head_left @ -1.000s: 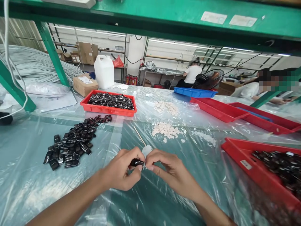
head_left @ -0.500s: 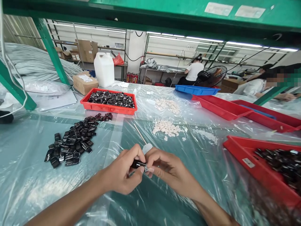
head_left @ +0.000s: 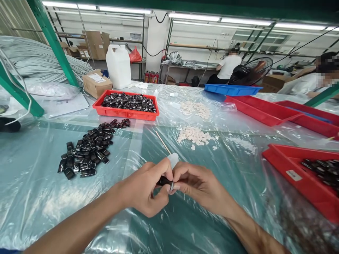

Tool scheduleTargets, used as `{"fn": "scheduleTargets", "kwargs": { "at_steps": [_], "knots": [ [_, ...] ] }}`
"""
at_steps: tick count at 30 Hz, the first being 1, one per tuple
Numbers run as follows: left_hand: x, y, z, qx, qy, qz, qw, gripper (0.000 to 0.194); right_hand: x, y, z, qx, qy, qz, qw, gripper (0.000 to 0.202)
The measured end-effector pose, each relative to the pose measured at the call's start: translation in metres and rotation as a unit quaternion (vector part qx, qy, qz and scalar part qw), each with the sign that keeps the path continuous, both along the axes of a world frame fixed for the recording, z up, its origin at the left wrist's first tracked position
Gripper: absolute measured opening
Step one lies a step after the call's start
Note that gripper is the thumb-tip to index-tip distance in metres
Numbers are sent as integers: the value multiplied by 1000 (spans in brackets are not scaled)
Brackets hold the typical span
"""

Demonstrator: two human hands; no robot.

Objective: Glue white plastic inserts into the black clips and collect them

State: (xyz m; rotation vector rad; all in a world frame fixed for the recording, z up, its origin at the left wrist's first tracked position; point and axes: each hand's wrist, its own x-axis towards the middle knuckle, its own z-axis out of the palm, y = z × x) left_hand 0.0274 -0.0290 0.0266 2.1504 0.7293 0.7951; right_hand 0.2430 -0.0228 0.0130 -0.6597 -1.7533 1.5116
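Note:
Low in the middle of the head view, my left hand [head_left: 148, 187] pinches a small glossy black part [head_left: 163, 181] between thumb and fingers. My right hand [head_left: 196, 187] meets it from the right, its thumb and fingertips closed at the part's end, where a thin greyish edge shows. Fingers hide most of the part. Just beyond the fingertips are a round whitish translucent piece [head_left: 173, 159] and a thin wooden stick [head_left: 162, 142]. A pile of black parts [head_left: 90, 150] lies to the left, and small whitish pieces [head_left: 194, 135] lie past my right hand.
A red tray [head_left: 125, 113] of black parts stands at the back left, near a cardboard box [head_left: 97, 84] and white jug [head_left: 118, 67]. Another red tray [head_left: 293, 175] is at right, with a blue tray [head_left: 233, 90] farther back. People sit beyond the table.
The view has tilted down slightly, and the scene sits higher and farther right in it. Both hands stay together on the black part, whose visible portion is now smaller between the fingers.

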Motion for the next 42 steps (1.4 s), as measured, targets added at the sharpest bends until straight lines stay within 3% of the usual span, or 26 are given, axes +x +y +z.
{"fn": "scheduleTargets", "kwargs": {
  "at_steps": [6,12,21,26,29,32,37,40,42],
  "knots": [
    [1,5,1,-16,0,-9,1000,25,0,4,-1,2,-18,-13,1000,11],
    [1,1,0,-37,-21,-11,999,30,-3,-1,-5,24,4,-23,999,4],
    [0,-1,0,-77,-42,3,996,25,-4,-3,-2,223,-61,-82,969,15],
    [7,6,-13,-118,-83,30,989,24,3,7,5,243,-94,-104,960,6],
    [5,22,-27,-112,-84,117,983,35,17,27,0,219,-103,-183,953,10],
    [-7,44,-41,-87,-77,190,975,32,31,53,-14,241,-130,-269,923,18],
    [-20,72,-57,-59,-39,232,970,24,37,80,-42,297,-125,-291,901,22],
    [-16,102,-47,-3,-7,235,972,23,35,86,-51,329,-125,-286,891,23],
    [-14,134,-25,49,13,224,973,29,35,88,-53,348,-127,-281,886,23]
  ]
}}
